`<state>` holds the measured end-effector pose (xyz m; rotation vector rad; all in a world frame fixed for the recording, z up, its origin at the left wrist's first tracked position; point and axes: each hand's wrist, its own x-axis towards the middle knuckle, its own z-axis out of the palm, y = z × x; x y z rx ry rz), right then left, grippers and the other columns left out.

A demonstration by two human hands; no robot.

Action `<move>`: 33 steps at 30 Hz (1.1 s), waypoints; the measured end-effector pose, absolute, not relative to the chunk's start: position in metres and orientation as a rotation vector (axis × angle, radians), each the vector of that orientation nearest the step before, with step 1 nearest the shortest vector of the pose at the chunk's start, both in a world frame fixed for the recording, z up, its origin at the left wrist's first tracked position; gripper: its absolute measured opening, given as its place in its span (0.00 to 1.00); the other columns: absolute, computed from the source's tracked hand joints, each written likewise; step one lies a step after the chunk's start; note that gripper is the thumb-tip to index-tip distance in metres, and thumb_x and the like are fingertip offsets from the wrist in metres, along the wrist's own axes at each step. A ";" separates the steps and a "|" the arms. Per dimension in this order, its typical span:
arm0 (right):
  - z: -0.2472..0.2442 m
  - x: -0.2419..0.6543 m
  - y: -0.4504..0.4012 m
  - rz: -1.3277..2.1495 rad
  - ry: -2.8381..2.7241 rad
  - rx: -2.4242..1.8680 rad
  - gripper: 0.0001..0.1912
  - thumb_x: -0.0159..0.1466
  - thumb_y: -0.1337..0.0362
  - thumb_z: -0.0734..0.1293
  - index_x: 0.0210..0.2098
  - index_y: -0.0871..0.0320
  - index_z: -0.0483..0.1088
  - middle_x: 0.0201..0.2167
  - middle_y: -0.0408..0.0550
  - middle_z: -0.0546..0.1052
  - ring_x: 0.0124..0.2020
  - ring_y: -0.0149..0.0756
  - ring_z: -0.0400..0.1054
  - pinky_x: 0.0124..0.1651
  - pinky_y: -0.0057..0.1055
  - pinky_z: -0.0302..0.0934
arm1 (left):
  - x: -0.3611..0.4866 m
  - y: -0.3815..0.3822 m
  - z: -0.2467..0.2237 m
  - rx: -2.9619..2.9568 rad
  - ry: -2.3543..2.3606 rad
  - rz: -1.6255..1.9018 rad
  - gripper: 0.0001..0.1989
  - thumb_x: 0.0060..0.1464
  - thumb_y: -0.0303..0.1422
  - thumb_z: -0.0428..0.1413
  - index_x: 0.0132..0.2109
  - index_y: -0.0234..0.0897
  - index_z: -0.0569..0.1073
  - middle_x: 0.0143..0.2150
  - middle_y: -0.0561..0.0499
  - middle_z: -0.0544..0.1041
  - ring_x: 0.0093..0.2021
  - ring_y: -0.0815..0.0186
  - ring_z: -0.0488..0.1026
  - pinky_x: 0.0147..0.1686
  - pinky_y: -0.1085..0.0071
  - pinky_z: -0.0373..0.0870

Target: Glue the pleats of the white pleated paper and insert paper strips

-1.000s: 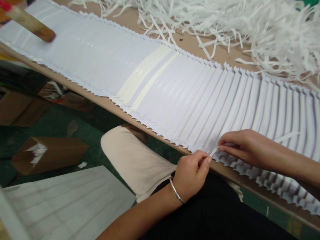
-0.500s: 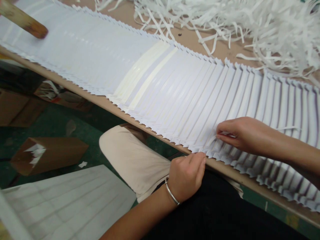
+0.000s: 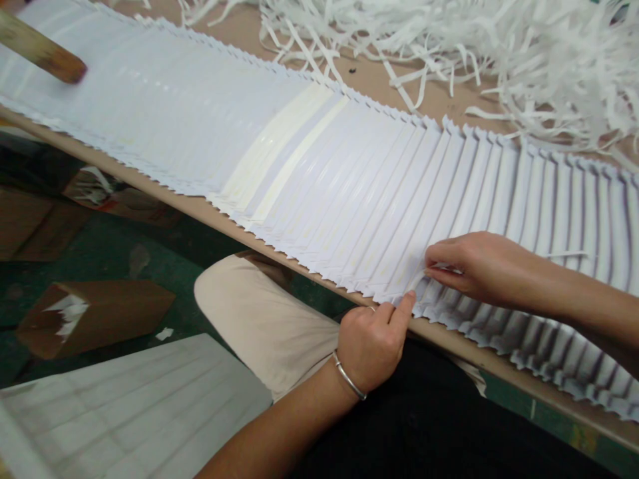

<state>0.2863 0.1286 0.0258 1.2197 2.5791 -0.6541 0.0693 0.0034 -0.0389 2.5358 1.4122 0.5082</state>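
A long row of overlapping white paper pieces (image 3: 379, 173) with jagged ends lies fanned along the table. Over its near edge, my right hand (image 3: 464, 266) is closed in a pinch on the end of a thin white strip (image 3: 418, 274). Just left of it, my left hand (image 3: 374, 342) is closed, its index finger stretched out to touch the jagged near ends. Whether its curled fingers hold anything is hidden. A silver bangle (image 3: 349, 378) circles the left wrist. Two yellowish bands (image 3: 284, 143) cross the row left of my hands.
Loose white strips (image 3: 449, 53) are heaped at the back of the brown table (image 3: 372, 73). A wooden stick (image 3: 47, 50) rests over the row's left end. Below are an open cardboard box (image 3: 120, 309) with white scraps and a pale panel (image 3: 150, 406).
My left index finger has stretched up from a curled position onto the paper's near ends. My right hand keeps its pinch, nearly unmoved. The whole view has shifted slightly.
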 end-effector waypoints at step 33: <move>0.025 0.344 0.239 -0.541 2.504 1.569 0.09 0.67 0.56 0.67 0.36 0.53 0.76 0.35 0.49 0.84 0.36 0.42 0.76 0.38 0.33 0.61 | 0.070 0.001 -0.046 2.516 1.440 0.592 0.24 0.63 0.22 0.51 0.65 0.32 0.72 0.32 0.51 0.77 0.25 0.62 0.74 0.25 0.65 0.69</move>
